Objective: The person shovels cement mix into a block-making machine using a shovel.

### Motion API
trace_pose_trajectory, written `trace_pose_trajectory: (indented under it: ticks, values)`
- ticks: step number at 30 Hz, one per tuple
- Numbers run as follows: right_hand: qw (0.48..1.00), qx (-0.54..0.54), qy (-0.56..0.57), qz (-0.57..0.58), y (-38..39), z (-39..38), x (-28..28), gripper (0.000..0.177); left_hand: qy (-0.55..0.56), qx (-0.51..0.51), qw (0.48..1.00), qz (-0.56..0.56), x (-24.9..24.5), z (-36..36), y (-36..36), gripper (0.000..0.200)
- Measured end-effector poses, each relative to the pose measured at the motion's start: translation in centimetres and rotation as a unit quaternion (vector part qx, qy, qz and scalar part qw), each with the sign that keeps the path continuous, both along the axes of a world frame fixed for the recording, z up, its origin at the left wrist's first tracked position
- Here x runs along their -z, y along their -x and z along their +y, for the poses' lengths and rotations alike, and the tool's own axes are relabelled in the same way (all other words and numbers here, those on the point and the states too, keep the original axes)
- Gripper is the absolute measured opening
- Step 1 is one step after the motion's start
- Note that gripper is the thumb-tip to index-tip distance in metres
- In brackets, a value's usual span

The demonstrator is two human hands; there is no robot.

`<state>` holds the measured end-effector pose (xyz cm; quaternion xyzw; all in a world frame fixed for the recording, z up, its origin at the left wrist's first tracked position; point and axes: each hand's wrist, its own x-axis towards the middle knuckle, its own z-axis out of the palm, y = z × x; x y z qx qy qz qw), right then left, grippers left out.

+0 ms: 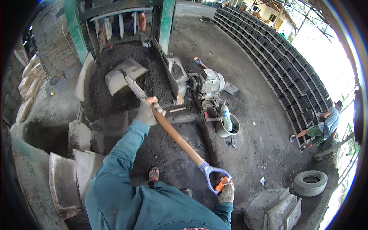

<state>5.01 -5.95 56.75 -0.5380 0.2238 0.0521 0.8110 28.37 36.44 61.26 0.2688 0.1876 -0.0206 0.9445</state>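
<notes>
A shovel with a wooden shaft (176,136) lies diagonally across the view. Its wide metal blade (124,75) is over a heap of dark, crumbly material (153,78) between the green posts. My left hand (148,111), in a pale glove, is wrapped round the shaft close to the blade. At the other end, my right hand (226,189), also gloved, grips the orange bar of the purple D-shaped handle (209,174).
Right of the heap are an electric motor (212,82) and a bucket (232,125) holding a bottle. Stacked dark blocks (280,65) line the right, where another person (327,122) bends. A tyre (310,183) lies lower right; concrete slabs (63,182) stand at left.
</notes>
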Motion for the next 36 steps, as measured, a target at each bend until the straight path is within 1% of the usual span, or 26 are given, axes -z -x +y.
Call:
trace_pose_trajectory:
  ticks: [2,4,5,7,8,10,13,16,18,19,20,21,22,23,24,26,27,28,30,31,32,34,35,36]
  values:
    - [0.995,0.033,0.088,0.045,4.4,-8.1,8.4,0.014,0.038,0.043,0.998,-0.004,-0.5,-5.9,4.1,0.023]
    - [0.991,0.086,0.058,0.088,10.4,-13.3,11.2,0.014,0.039,0.082,0.996,0.002,0.1,-11.0,7.2,0.024]
    - [0.987,0.114,0.042,0.109,13.0,-15.3,12.1,0.014,0.071,0.111,0.991,0.006,0.9,-13.2,8.6,0.024]
    - [0.976,0.144,0.046,0.156,17.4,-17.7,11.2,0.013,0.095,0.14,0.985,0.047,1.2,-17.2,11.4,0.025]
    - [0.971,0.152,0.055,0.177,18.9,-18.0,9.7,0.013,0.111,0.146,0.981,0.066,2.0,-19.0,12.6,0.023]
    - [0.961,0.163,0.079,0.208,21.0,-17.9,6.7,0.013,0.083,0.142,0.979,0.118,2.4,-21.2,14.6,0.021]
    - [0.951,0.176,0.107,0.231,21.4,-15.6,3.5,0.012,0.126,0.155,0.971,0.13,4.0,-20.3,14.4,0.011]
    - [0.954,0.17,0.116,0.218,18.6,-10.5,1.8,0.011,0.125,0.162,0.974,0.103,4.7,-15.3,9.6,0.011]
    - [0.965,0.162,0.097,0.182,15.1,-5.8,1.2,0.011,0.13,0.199,0.971,0.022,5.9,-11.1,5.1,0.013]
    - [0.971,0.159,0.081,0.162,13.2,-3.3,0.8,0.011,0.082,0.182,0.979,0.039,5.1,-9.2,2.8,0.012]
    - [0.976,0.162,0.041,0.138,11.0,-0.5,0.5,0.015,0.032,0.161,0.985,0.053,4.3,-7.1,0.4,0.012]
    - [0.98,0.153,0.055,0.115,8.2,2.7,-0.6,0.014,0.028,0.156,0.987,0.039,4.4,-4.7,-2.0,0.012]
    - [0.983,0.15,0.032,0.101,6.3,4.9,0.0,0.011,0.024,0.151,0.988,0.025,5.0,-2.1,-4.3,0.012]
    - [0.984,0.116,0.085,0.103,3.9,8.1,-1.9,0.01,0.013,0.149,0.989,0.014,5.1,0.4,-6.7,0.011]
    - [0.993,0.091,0.051,0.05,2.5,9.5,-0.4,0.008,0.002,0.147,0.989,0.003,5.1,2.8,-8.9,0.011]
    - [0.998,0.055,0.02,0.009,-1.5,13.5,-1.7,0.01,-0.053,0.091,0.994,-0.008,4.2,6.5,-12.5,0.014]
    - [1.0,0.004,-0.014,-0.022,-2.9,14.2,-1.3,0.016,-0.083,0.052,0.995,-0.028,4.3,8.1,-14.6,0.017]
    - [0.995,-0.055,0.046,-0.074,-4.2,14.9,-2.0,0.023,-0.113,0.014,0.993,-0.045,3.9,8.8,-15.9,0.02]
    - [0.984,-0.102,0.082,-0.124,-5.7,14.9,-5.0,0.027,-0.103,-0.055,0.991,0.062,2.4,9.7,-17.8,0.026]
    - [0.986,-0.073,0.048,-0.139,-5.2,13.4,-6.1,0.031,-0.112,0.003,0.994,-0.014,1.6,8.5,-16.2,0.025]
    - [0.986,-0.047,0.013,-0.157,-4.6,11.1,-7.7,0.034,-0.056,-0.007,0.998,0.0,-0.3,6.6,-14.8,0.029]
    - [0.977,0.025,0.085,-0.191,-2.3,6.9,-13.1,0.039,0.08,0.069,0.994,-0.024,-1.9,3.3,-10.9,0.034]
    - [0.975,0.079,0.088,-0.188,-1.4,3.3,-13.1,0.043,0.106,0.078,0.991,-0.037,-2.9,1.0,-8.5,0.036]
    - [0.968,0.088,0.114,-0.207,-0.3,-0.5,-13.6,0.045,0.133,0.085,0.986,-0.048,-3.9,-1.4,-6.0,0.037]
